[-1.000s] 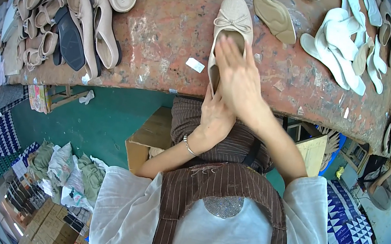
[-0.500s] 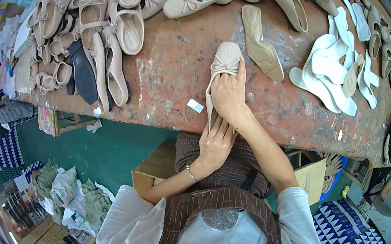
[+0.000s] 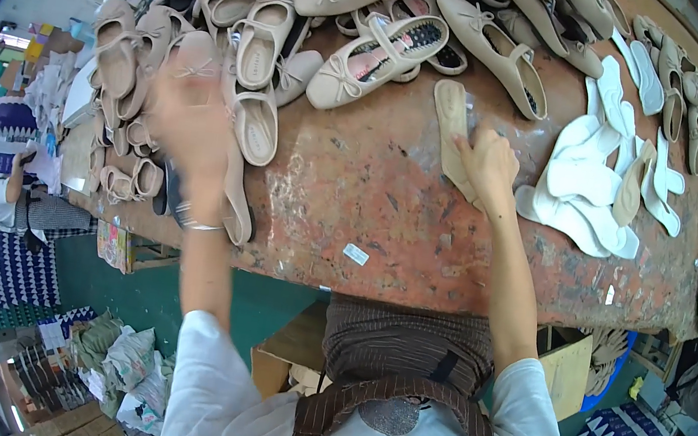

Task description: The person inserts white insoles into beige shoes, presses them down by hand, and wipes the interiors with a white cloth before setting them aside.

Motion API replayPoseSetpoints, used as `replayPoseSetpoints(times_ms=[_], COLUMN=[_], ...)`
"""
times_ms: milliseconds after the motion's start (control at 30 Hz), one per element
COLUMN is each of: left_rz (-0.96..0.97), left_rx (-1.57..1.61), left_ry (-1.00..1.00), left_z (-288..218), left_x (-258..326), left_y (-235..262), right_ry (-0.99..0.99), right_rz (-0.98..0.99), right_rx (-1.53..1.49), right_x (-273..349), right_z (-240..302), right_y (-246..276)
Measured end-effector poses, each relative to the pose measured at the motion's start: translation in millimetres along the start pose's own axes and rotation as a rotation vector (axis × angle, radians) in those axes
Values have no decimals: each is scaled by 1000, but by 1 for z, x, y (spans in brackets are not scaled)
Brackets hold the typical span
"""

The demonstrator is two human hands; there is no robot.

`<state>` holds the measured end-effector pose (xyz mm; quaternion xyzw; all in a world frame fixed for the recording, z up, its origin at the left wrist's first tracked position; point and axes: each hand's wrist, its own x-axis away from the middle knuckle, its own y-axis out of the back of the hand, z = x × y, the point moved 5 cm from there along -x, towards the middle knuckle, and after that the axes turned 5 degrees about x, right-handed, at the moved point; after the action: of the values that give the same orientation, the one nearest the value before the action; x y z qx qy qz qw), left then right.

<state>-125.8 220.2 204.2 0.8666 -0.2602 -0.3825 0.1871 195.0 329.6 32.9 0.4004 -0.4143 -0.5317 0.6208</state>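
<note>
I watch the table [image 3: 321, 232] bear beige shoes [image 3: 331, 83]: left-end ones look finished, patterned-bottomed ones toward its far edge seem left to do. White insoles [image 3: 589, 166] lie toward the right end, a tan insole [image 3: 450, 108] mid-table. The right hand's [image 3: 492, 162] fingers curl against it, perhaps pinching; the left hand [image 3: 190, 122], over left-end shoes, is too blurred to tell.

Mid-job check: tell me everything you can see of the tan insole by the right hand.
The tan insole is a long, thin, smooth-looking piece with a rounded far end bearing a faint mark. It lies loose on the worn reddish-brown table, slanting toward the person, left of the white insoles. The right hand overlaps its right edge, hiding part of it; whether they touch is unclear.
</note>
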Motion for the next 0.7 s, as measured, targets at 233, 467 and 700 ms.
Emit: replayPoseSetpoints(times_ms=[233, 467, 700], left_rz=[459, 400, 981], left_rx=[234, 100, 420], left_ry=[23, 5, -176], left_z=[-27, -32, -29], left_x=[85, 94, 168], left_y=[-238, -195, -82], right_ry=[1, -157, -221], right_rz=[97, 94, 224], right_rx=[-1217, -1540, -1505], right_x=[50, 123, 157], right_z=[-54, -88, -105], right_y=[49, 84, 60])
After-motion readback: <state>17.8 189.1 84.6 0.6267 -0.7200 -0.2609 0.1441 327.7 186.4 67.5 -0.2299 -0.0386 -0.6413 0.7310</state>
